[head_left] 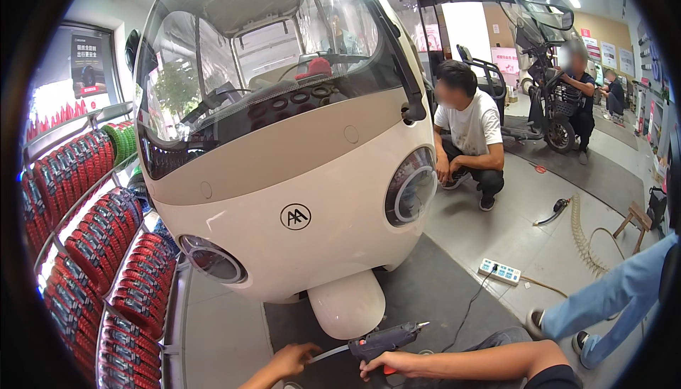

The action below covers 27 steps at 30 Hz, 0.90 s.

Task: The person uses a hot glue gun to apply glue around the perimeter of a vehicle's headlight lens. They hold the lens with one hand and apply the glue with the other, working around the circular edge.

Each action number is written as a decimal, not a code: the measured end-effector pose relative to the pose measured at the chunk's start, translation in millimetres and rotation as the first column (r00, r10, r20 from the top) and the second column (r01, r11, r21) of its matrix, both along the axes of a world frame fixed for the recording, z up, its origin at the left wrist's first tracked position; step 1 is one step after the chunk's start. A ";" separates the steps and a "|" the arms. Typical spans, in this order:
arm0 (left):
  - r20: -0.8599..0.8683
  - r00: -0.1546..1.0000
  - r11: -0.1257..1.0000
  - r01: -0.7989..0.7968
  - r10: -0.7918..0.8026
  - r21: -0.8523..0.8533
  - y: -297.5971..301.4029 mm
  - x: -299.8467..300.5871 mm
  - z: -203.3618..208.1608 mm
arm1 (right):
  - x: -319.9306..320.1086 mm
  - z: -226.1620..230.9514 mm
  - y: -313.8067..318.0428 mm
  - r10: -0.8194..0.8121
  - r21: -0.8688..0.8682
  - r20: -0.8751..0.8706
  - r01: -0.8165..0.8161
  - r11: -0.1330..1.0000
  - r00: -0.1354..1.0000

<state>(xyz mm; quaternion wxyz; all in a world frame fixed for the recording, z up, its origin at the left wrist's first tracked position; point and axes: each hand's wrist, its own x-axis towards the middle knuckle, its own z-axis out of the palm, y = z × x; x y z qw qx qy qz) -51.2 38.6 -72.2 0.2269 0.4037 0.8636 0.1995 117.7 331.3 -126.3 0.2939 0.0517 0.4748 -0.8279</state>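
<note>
Grey glue gun (384, 341), cream-and-beige vehicle (284, 176)

Right fingers (372, 365) grip a dark glue gun (385, 341), left fingers (305, 350) its pale stick (330, 353).

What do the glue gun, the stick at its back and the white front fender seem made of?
Glue gun: probably hard plastic, matte dark grey, from its dull, moulded look; its pale tip suggests bare metal.
Stick: perhaps plastic, pale and smooth, going by its milky look; too small to be sure.
Front fender: glossy white plastic or painted metal; its sheen can't settle which.
</note>
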 end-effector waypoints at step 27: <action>0.099 0.995 0.998 0.026 -0.019 -0.065 -0.4 -1.8 24.6 | 4.8 5.3 -6.6 0.001 -0.036 0.038 0.000 0.999 0.999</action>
